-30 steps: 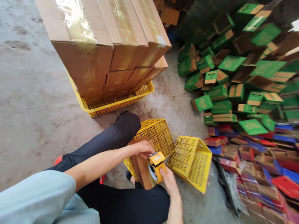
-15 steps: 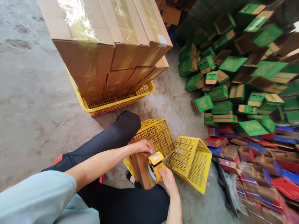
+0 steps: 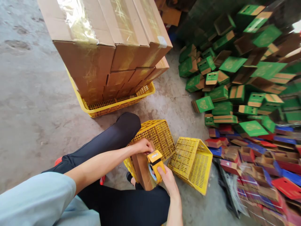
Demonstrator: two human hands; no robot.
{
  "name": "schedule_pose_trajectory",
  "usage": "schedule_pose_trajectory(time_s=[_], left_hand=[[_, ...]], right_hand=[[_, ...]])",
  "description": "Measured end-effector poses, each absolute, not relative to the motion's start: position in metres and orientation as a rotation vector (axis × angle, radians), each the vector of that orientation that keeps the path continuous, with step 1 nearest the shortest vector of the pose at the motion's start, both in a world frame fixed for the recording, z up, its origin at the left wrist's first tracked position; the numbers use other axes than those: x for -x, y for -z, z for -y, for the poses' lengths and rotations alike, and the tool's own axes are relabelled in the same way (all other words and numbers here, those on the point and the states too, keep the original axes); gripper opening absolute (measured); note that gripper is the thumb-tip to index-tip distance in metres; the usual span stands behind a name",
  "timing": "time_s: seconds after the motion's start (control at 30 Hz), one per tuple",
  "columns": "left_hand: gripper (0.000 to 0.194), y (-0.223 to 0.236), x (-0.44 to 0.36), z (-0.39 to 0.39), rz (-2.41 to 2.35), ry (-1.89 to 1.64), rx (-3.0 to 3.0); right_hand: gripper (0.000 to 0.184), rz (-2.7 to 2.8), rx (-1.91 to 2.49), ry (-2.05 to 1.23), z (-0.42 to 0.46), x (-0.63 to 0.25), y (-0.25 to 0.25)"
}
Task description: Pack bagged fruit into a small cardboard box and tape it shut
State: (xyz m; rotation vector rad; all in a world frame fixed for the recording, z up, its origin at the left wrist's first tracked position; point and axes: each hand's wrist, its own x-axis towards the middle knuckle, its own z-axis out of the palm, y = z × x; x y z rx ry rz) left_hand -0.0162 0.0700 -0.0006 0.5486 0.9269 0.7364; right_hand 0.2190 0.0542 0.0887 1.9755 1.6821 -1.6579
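My right hand is wrapped round a yellow tape dispenser with a roll of tape inside it. My left hand is closed in a pinch just beyond the dispenser's head; whatever lies between its fingertips is too small to make out. Under both hands, between my knees, a brown cardboard box stands against a yellow plastic crate. The hands and the dispenser hide part of the box.
A second yellow crate lies tipped on the floor to the right. Taped cartons are stacked in a yellow basket ahead. Green boxes pile up at right, with red and blue boxes nearer.
The dispenser and my right hand have shifted slightly up and left, closer to my left hand. My left hand has hardly moved; the view has drifted a little.
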Motion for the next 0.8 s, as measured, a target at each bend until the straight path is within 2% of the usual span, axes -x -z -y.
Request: schedule_pose_trajectory(time_s=[0.23,0.57,0.8], left_hand=[[0.012,0.007,0.016,-0.071,-1.01,-0.767,-0.592],[0.023,0.0,0.026,-0.075,-0.981,-0.802,-0.602],[0.025,-0.004,0.029,-0.075,-1.006,-0.805,-0.609]], right_hand=[[0.068,-1.621,-1.974,1.647,-0.057,-0.203,-0.099],[0.06,-1.657,-1.961,1.625,-0.056,-0.209,-0.095],[0.061,-1.643,-1.95,1.58,-0.056,-0.2,-0.101]])
